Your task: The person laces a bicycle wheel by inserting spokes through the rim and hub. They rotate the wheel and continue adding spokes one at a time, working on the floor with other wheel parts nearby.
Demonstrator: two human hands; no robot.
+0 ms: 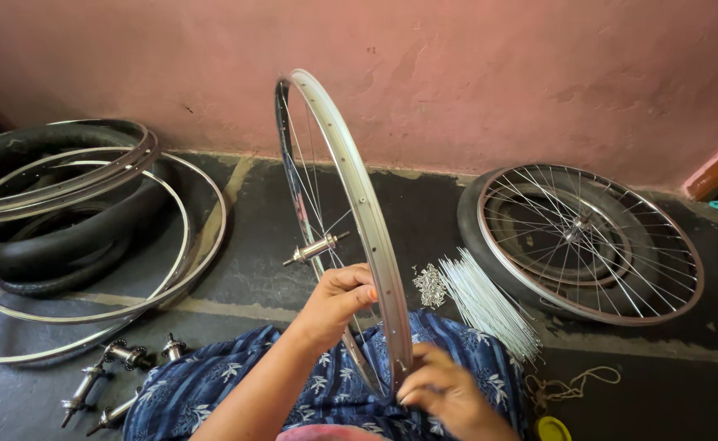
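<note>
Upright at frame centre, the silver spoked bicycle wheel rim (357, 196) stands edge-on, long axis running top to bottom. Left hand (336, 304) has its grip closed around the rim's lower part; right hand (445, 392) pinches its bottom edge, fingers together.

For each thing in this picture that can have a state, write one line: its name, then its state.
Wheel rim: upright, partly spoked, held by both hands.
Left hand: gripping the rim.
Right hand: fingers at the rim's lower edge.
Loose spokes: bundled on the floor.
Spoked wheel: lying flat.
Bare rims: stacked, unspoked.
</note>
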